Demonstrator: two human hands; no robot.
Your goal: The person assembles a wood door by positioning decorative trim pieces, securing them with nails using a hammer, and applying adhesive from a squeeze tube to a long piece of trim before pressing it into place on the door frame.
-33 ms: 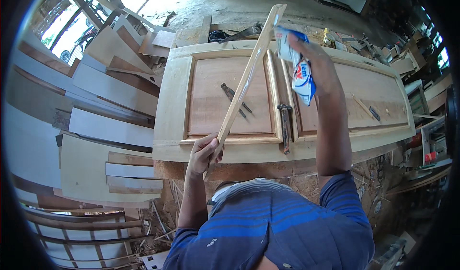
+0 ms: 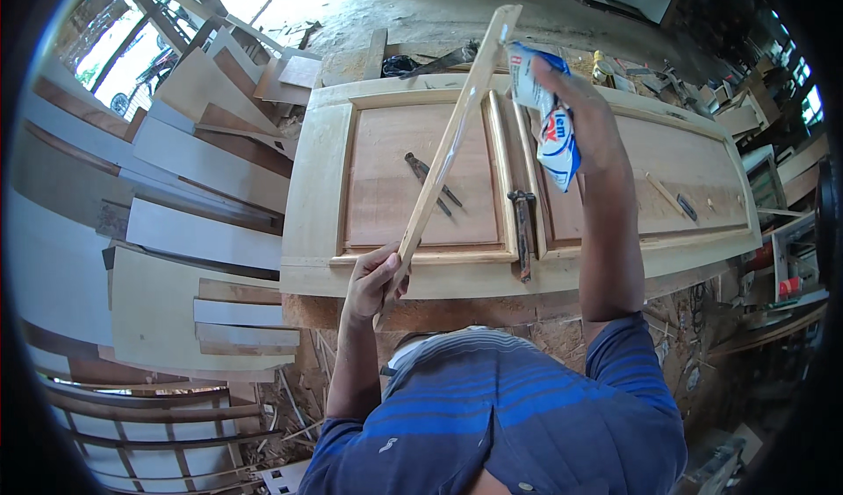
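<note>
Obliquely forward and rightward, the wooden strip (image 2: 453, 144).

packet (image 2: 558, 148): blue, white, red; wood strip (image 2: 436, 179): pale tan; shirt (image 2: 544, 416): navy, blue-striped

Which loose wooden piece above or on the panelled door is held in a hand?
The long strip, gripped near its lower end by the left hand; the short stick lies on the panelled door, touched by neither hand.
</note>
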